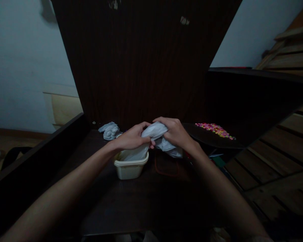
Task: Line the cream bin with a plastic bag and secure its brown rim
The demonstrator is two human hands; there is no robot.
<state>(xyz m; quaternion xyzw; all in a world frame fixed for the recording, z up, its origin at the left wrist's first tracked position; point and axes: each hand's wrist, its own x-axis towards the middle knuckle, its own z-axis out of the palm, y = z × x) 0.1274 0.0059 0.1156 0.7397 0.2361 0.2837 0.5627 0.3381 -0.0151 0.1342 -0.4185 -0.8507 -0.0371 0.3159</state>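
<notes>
Both of my hands are closed on a white plastic bag [155,130], bunched and twisted between them. My left hand [133,136] grips its left part, thumb toward me, above a cream plastic tub [131,169]. A part of the bag hangs down into this tub, whose inside is mostly hidden. My right hand [175,132] wraps the bag's right part, and loose crumpled plastic droops below the fingers. The tub stands upright on the dark desk [111,205].
A crumpled grey-white bag [109,130] lies at the back left. Pink and yellow small pieces [214,130] cover part of a dark shelf on the right. A thin reddish-brown rectangular outline [166,174] lies right of the tub. A raised dark side board [40,151] borders the left.
</notes>
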